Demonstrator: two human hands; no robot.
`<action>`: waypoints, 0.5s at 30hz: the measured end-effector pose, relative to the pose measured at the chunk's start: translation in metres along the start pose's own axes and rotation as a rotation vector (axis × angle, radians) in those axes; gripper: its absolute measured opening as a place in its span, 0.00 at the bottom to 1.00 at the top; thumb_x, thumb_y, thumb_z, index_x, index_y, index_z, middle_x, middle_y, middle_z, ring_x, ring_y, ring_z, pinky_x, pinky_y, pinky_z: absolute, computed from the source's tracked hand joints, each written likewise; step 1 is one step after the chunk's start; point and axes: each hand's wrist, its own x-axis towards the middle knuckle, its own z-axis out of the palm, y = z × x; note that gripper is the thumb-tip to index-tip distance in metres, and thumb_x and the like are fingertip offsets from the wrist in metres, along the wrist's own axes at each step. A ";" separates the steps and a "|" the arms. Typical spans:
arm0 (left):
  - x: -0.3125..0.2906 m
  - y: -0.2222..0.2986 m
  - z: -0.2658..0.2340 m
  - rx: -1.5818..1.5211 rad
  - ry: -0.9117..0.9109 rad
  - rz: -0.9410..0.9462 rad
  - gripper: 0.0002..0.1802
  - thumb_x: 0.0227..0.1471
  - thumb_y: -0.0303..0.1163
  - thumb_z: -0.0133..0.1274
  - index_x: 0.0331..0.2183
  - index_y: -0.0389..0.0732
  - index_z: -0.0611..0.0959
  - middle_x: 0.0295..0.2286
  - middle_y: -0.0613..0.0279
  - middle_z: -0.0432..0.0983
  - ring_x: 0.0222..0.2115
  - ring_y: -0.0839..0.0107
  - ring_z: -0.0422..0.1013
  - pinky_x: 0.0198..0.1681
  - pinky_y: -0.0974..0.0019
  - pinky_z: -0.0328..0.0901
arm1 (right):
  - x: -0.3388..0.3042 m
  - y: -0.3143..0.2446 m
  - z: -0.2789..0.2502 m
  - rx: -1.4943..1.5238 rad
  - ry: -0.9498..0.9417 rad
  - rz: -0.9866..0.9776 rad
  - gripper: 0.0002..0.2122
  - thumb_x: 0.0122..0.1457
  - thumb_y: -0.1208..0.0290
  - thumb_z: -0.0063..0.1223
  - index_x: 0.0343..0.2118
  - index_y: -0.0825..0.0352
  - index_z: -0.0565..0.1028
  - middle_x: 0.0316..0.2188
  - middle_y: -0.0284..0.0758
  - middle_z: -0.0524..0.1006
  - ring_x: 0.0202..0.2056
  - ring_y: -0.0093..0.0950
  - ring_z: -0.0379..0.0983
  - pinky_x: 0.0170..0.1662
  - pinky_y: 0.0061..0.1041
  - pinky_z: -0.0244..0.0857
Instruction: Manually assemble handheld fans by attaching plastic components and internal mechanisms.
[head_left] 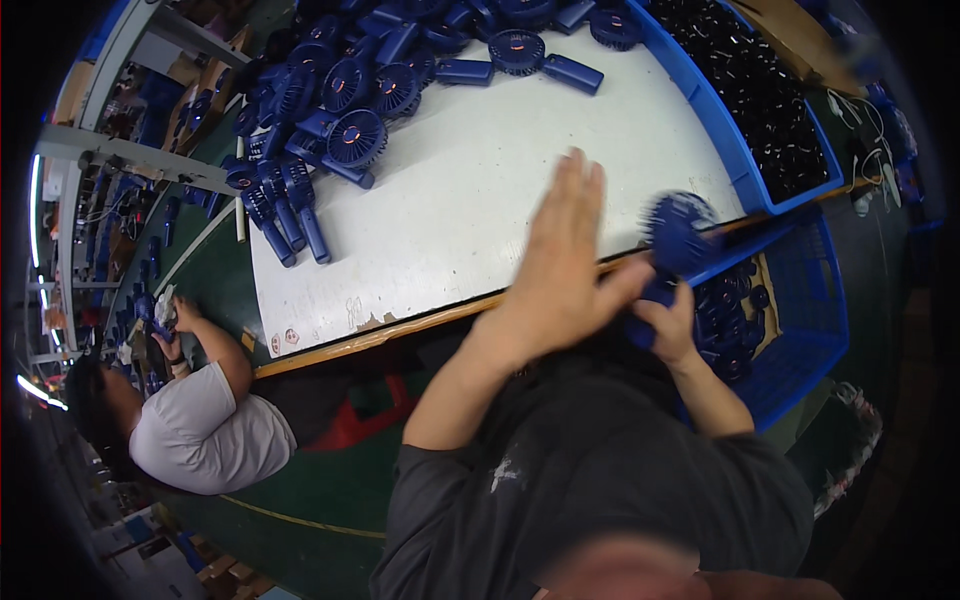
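Note:
My right hand [674, 325] is closed round the handle of a blue handheld fan [680, 232] at the table's front edge. The fan's round head points up and is smeared by motion. Beside it my left hand [562, 265] is held over the edge of the white table [450, 200], fingers stretched out and the thumb reaching toward the fan. Whether that thumb touches the fan I cannot tell. Several more blue handheld fans [356, 138] lie heaped over the far and left parts of the table.
A blue bin [725, 155] of small black parts stands at the table's right. Below it sits a blue basket [825, 300] with several blue fans inside. A co-worker in a grey shirt [215, 430] is at the left, near a red stool [372, 412]. White cables [875, 140] hang at the far right.

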 end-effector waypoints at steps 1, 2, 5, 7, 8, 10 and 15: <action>0.005 -0.021 -0.005 0.108 0.056 -0.056 0.48 0.53 0.41 0.58 0.62 0.24 0.53 0.63 0.29 0.46 0.65 0.35 0.44 0.67 0.47 0.43 | -0.006 0.007 -0.018 0.093 0.104 -0.055 0.24 0.48 0.74 0.55 0.51 0.72 0.70 0.32 0.29 0.72 0.34 0.20 0.68 0.40 0.20 0.64; 0.006 -0.051 -0.008 0.217 0.107 -0.121 0.43 0.55 0.37 0.55 0.63 0.27 0.55 0.63 0.33 0.47 0.65 0.38 0.44 0.67 0.49 0.44 | -0.011 0.012 -0.041 -0.069 0.237 -0.104 0.23 0.49 0.76 0.54 0.51 0.71 0.69 0.32 0.29 0.71 0.35 0.20 0.67 0.43 0.19 0.63; 0.009 -0.141 -0.021 0.325 0.169 -0.265 0.37 0.55 0.30 0.52 0.62 0.28 0.59 0.63 0.36 0.50 0.65 0.41 0.47 0.67 0.51 0.46 | -0.032 0.068 -0.129 -0.315 0.489 -0.026 0.18 0.54 0.76 0.54 0.48 0.70 0.70 0.37 0.33 0.73 0.41 0.23 0.69 0.49 0.24 0.63; 0.032 -0.178 -0.019 0.407 0.143 -0.288 0.38 0.54 0.30 0.52 0.62 0.29 0.59 0.63 0.37 0.51 0.65 0.42 0.46 0.67 0.51 0.46 | -0.055 0.113 -0.192 -0.795 0.626 0.088 0.20 0.54 0.72 0.55 0.49 0.74 0.71 0.35 0.36 0.75 0.34 0.26 0.70 0.43 0.23 0.65; 0.047 -0.195 -0.018 0.455 0.131 -0.297 0.38 0.53 0.32 0.53 0.62 0.30 0.59 0.63 0.38 0.51 0.65 0.42 0.46 0.67 0.50 0.46 | -0.066 0.129 -0.214 -0.850 0.609 0.152 0.24 0.52 0.69 0.57 0.50 0.77 0.70 0.36 0.44 0.77 0.37 0.34 0.74 0.46 0.27 0.66; 0.079 -0.208 -0.013 0.512 0.096 -0.317 0.41 0.52 0.35 0.55 0.63 0.32 0.59 0.64 0.41 0.51 0.66 0.43 0.45 0.67 0.50 0.45 | -0.095 0.167 -0.253 -1.067 0.682 0.251 0.27 0.51 0.67 0.59 0.51 0.79 0.69 0.41 0.53 0.77 0.44 0.44 0.75 0.53 0.33 0.65; 0.129 -0.213 -0.005 0.600 -0.011 -0.359 0.48 0.48 0.50 0.59 0.64 0.42 0.60 0.64 0.45 0.52 0.67 0.45 0.43 0.66 0.42 0.43 | -0.120 0.189 -0.276 -1.395 0.573 0.408 0.25 0.51 0.68 0.61 0.50 0.78 0.71 0.44 0.54 0.77 0.46 0.43 0.76 0.54 0.34 0.66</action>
